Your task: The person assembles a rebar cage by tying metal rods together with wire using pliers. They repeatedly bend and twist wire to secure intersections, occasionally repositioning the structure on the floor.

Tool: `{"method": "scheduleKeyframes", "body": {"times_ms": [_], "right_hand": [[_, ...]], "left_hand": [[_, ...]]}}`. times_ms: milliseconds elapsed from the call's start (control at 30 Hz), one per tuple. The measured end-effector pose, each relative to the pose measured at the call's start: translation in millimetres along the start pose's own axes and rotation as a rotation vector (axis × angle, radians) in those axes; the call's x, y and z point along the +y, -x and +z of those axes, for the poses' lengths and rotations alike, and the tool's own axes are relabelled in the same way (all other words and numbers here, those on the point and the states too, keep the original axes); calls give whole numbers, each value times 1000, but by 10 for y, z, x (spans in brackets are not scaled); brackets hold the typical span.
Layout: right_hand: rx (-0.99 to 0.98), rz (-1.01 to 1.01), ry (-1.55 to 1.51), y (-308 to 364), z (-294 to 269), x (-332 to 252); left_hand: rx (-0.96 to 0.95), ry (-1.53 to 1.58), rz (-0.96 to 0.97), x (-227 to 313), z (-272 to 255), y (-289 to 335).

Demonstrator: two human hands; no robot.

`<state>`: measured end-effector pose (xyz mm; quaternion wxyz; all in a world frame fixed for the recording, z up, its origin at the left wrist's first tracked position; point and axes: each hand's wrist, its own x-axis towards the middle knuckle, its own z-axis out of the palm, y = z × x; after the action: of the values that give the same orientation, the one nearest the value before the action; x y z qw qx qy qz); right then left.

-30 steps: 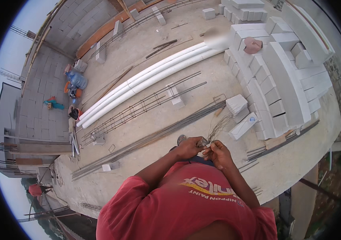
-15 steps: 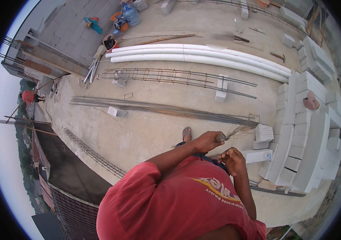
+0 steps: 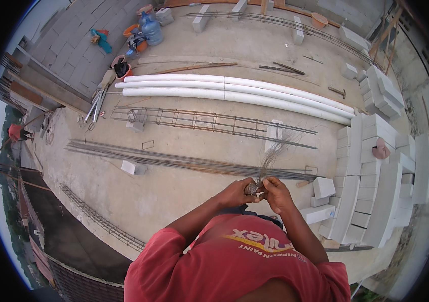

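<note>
A bundle of thin tie wire (image 3: 268,162) fans out away from me, its loose ends spreading over the floor beyond my hands. Its gathered end is gripped in the fist of my left hand (image 3: 238,192). Right beside it, my right hand (image 3: 278,195) pinches the wires with bent fingers, close against the left. Just past both hands lies a row of long steel rods (image 3: 189,162). Beyond the rods, a rebar cage (image 3: 199,121) rests on light blocks.
White pipes (image 3: 184,92) lie across the floor farther off. Stacked white blocks (image 3: 363,176) stand at the right. A hammer (image 3: 337,92) lies behind the pipes. Another rebar cage (image 3: 101,221) runs along the left edge. A person in red (image 3: 17,133) is at far left.
My right hand has risen to meet my left at the wire. The bundle has swung from pointing right to pointing away from me. The view has also shifted.
</note>
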<state>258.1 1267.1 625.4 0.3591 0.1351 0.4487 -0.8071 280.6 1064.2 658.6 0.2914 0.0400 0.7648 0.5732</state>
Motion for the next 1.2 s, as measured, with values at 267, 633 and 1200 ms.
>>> {"method": "scheduleKeyframes", "body": {"times_ms": [267, 633, 1200], "right_hand": [[252, -200, 1108, -395, 385, -428], [-343, -703, 1533, -454, 365, -981], [-782, -849, 1544, -530, 241, -1584]], "left_hand": [[118, -176, 93, -246, -559, -2], [-73, 54, -146, 110, -698, 182], [240, 316, -315, 685, 22, 388]]}}
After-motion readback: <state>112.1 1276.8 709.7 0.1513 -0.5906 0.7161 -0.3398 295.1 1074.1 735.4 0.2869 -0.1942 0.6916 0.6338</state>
